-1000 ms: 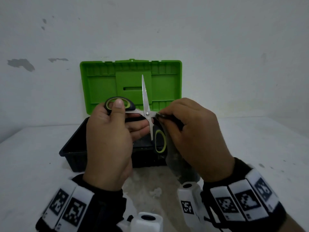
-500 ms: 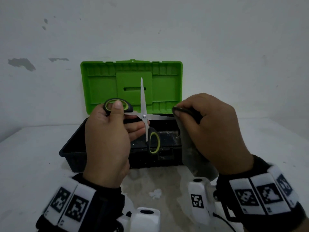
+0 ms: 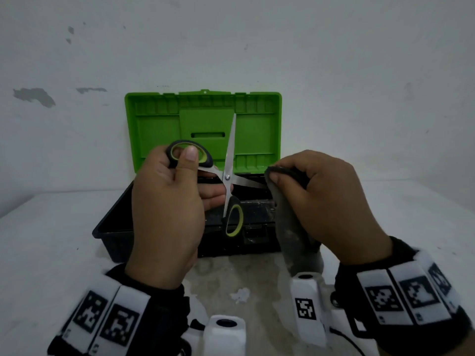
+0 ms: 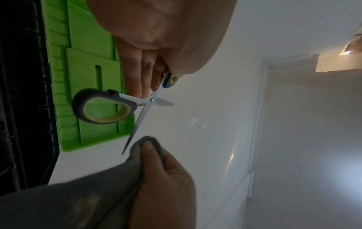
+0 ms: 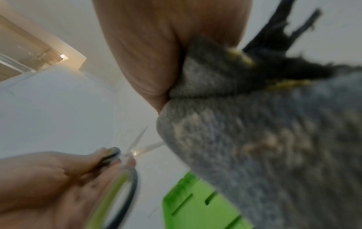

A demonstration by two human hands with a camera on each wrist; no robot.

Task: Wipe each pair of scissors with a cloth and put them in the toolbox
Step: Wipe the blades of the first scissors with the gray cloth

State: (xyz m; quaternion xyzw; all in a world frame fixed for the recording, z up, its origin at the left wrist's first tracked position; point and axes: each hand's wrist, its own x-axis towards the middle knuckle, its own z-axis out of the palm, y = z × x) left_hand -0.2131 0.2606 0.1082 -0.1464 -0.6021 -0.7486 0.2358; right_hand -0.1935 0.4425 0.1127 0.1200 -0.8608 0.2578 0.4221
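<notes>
- The left hand [image 3: 164, 214] grips one pair of scissors [image 3: 227, 177] by its upper black-and-green handle loop, thumb pressed on the loop and fingers curled beneath, holding it above the open toolbox [image 3: 120, 235].
- The scissors are spread wide: one blade points up past the thumb, the other runs sideways toward the right hand [image 3: 326, 209].
- The right hand's fingers and thumb are curled on a grey cloth [image 3: 293, 227], pinching a fold at the tip of the sideways blade; the rest hangs below the fingers.
- Judged: the scissors are light, rigid steel with sharp edges and a loose pivot, so the plastic loops are the safe hold; the cloth is soft and limp.
- Count: one pair of scissors, one cloth, one toolbox with a green lid [image 3: 159, 129] standing open.
</notes>
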